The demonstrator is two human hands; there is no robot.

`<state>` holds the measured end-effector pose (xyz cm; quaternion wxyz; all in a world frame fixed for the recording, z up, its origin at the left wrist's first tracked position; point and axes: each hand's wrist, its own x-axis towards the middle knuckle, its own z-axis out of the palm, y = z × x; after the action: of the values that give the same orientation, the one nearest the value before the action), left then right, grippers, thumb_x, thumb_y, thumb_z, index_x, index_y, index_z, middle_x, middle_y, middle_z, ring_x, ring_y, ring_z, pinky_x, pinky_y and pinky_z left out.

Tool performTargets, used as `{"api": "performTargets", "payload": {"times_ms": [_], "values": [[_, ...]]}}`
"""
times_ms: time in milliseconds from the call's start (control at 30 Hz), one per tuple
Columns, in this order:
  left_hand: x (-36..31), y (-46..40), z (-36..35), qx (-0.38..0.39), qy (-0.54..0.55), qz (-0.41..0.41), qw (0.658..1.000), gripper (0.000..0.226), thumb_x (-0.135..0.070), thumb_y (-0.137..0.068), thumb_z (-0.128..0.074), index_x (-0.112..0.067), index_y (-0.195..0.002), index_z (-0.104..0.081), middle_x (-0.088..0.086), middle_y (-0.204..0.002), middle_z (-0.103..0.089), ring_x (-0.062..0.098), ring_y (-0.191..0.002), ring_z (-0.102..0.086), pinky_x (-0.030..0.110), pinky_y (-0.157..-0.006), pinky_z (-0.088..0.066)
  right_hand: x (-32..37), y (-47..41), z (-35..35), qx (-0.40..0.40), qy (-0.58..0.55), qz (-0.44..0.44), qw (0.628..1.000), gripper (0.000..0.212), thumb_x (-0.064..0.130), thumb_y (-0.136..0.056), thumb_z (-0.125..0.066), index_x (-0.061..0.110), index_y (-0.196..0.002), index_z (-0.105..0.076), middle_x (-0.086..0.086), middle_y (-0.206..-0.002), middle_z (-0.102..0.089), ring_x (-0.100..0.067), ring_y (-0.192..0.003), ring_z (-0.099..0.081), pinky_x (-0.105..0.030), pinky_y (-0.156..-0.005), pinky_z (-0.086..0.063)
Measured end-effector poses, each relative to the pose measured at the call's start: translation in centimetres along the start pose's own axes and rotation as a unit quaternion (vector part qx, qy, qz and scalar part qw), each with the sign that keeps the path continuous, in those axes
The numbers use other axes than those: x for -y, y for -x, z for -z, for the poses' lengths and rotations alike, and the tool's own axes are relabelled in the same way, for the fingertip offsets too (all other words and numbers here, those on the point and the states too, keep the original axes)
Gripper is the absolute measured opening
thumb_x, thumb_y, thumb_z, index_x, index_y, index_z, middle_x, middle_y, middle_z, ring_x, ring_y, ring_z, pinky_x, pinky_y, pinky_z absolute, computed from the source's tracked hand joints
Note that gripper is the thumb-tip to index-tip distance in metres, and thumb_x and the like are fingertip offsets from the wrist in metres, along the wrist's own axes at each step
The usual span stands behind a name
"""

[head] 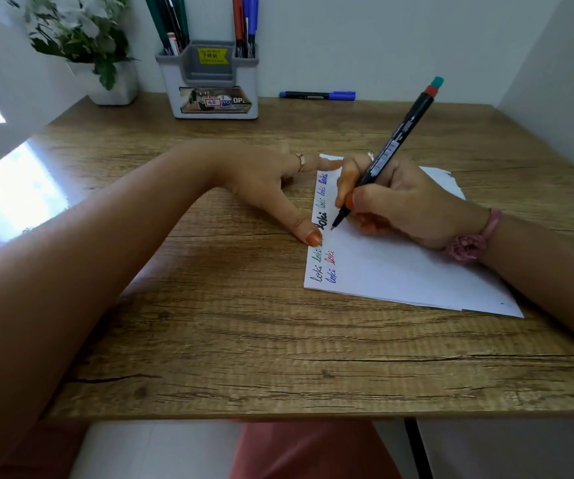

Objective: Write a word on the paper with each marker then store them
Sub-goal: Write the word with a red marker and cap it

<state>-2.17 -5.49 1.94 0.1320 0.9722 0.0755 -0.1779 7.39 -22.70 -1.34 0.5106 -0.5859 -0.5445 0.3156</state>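
Note:
A white paper (399, 271) lies on the right half of the wooden desk, with several small words in green, blue, red and black along its left edge. My right hand (406, 205) grips a black marker (391, 152) with a green cap posted on its back end; the tip touches the paper just right of a bold black word. My left hand (271, 188) rests flat on the desk, thumb and a fingertip pressing the paper's left edge. A capped blue marker (316, 95) lies at the back of the desk. A grey pen holder (209, 88) holds several green, red and blue markers.
A white pot with a leafy plant (85, 39) stands at the back left beside the pen holder. White walls close the desk (230, 333) at the back and right. The desk's front edge is near my lap.

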Motion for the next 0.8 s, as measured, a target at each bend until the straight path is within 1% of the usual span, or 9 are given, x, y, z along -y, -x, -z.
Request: {"api": "performTargets", "payload": {"times_ms": [100,167,200,267,300,367,400,567,800], "values": [[0.2,0.3,0.2,-0.013,0.081,-0.009,0.997,0.125,-0.062,-0.049,-0.071,-0.047,-0.142,0.011,-0.002,-0.156,-0.012,0.019,-0.14,-0.02,0.029,-0.109,-0.023,0.7,-0.5,0.3,-0.044,-0.073,0.005,0.996,0.013,0.005,-0.076,-0.051,0.016,-0.073,-0.058,-0.003,-0.058,-0.05,-0.014,-0.051,-0.044,-0.021,-0.045,-0.038],[0.3,0.6,0.5,-0.034,0.14,-0.012,0.99,0.126,-0.053,-0.054,-0.075,-0.039,-0.145,0.011,-0.002,-0.156,-0.014,0.014,-0.139,-0.021,0.021,-0.103,-0.024,1.3,-0.8,0.8,-0.068,-0.094,0.039,0.992,0.014,0.004,-0.078,-0.048,0.014,-0.077,-0.058,-0.001,-0.06,-0.053,-0.014,-0.055,-0.048,-0.022,-0.05,-0.041],[0.3,0.7,0.5,-0.048,0.162,-0.018,0.985,0.121,-0.052,-0.057,-0.077,-0.036,-0.146,0.004,-0.002,-0.154,-0.02,0.012,-0.135,-0.026,0.02,-0.101,-0.028,1.6,-0.8,1.1,-0.078,-0.089,0.051,0.992,0.016,0.005,-0.079,-0.047,0.014,-0.08,-0.06,0.0,-0.062,-0.058,-0.014,-0.058,-0.052,-0.021,-0.053,-0.042],[0.2,0.8,0.4,-0.086,0.183,-0.036,0.979,0.097,-0.055,-0.063,-0.076,-0.029,-0.14,-0.024,-0.003,-0.136,-0.044,0.008,-0.12,-0.043,0.022,-0.095,-0.04,2.0,-0.9,1.8,-0.095,-0.075,0.048,0.992,0.024,0.011,-0.079,-0.042,0.013,-0.086,-0.064,0.001,-0.071,-0.067,-0.014,-0.066,-0.06,-0.021,-0.058,-0.045],[0.2,0.8,0.4,-0.103,0.194,-0.053,0.974,0.074,-0.054,-0.066,-0.073,-0.031,-0.127,-0.039,-0.004,-0.117,-0.053,0.005,-0.103,-0.051,0.024,-0.086,-0.045,2.1,-0.9,2.0,-0.106,-0.066,0.042,0.991,0.029,0.013,-0.078,-0.039,0.011,-0.089,-0.065,-0.001,-0.074,-0.07,-0.013,-0.068,-0.062,-0.02,-0.059,-0.045],[0.0,0.8,0.3,-0.127,0.219,-0.084,0.964,0.033,-0.047,-0.075,-0.07,-0.042,-0.098,-0.047,-0.004,-0.085,-0.048,0.003,-0.072,-0.046,0.026,-0.068,-0.042,2.3,-0.8,2.3,-0.142,-0.049,0.034,0.988,0.031,0.013,-0.074,-0.038,0.009,-0.089,-0.065,-0.003,-0.073,-0.071,-0.013,-0.067,-0.062,-0.02,-0.059,-0.045],[0.1,0.7,0.3,-0.134,0.228,-0.094,0.96,0.027,-0.044,-0.077,-0.069,-0.043,-0.095,-0.048,-0.003,-0.081,-0.043,0.003,-0.067,-0.042,0.026,-0.065,-0.039,2.4,-0.8,2.4,-0.165,-0.042,0.035,0.985,0.027,0.013,-0.072,-0.04,0.009,-0.087,-0.063,-0.003,-0.071,-0.071,-0.014,-0.065,-0.062,-0.021,-0.058,-0.045],[0.1,0.8,0.1,-0.131,0.233,-0.106,0.958,0.042,-0.04,-0.079,-0.068,-0.037,-0.116,-0.05,0.001,-0.082,-0.041,0.009,-0.07,-0.042,0.028,-0.066,-0.039,2.2,-0.6,2.8,-0.206,-0.038,0.052,0.976,0.004,0.009,-0.074,-0.048,0.013,-0.075,-0.05,-0.003,-0.063,-0.07,-0.014,-0.057,-0.062,-0.021,-0.055,-0.046],[-0.4,1.1,0.3,-0.136,0.231,-0.117,0.956,0.019,-0.035,-0.081,-0.066,-0.041,-0.089,-0.05,0.002,-0.081,-0.044,0.01,-0.067,-0.042,0.026,-0.062,-0.036,2.2,-0.5,2.8,-0.197,0.01,0.053,0.979,0.005,0.012,-0.081,-0.058,0.013,-0.076,-0.059,-0.005,-0.071,-0.073,-0.015,-0.062,-0.065,-0.02,-0.055,-0.047]]}}
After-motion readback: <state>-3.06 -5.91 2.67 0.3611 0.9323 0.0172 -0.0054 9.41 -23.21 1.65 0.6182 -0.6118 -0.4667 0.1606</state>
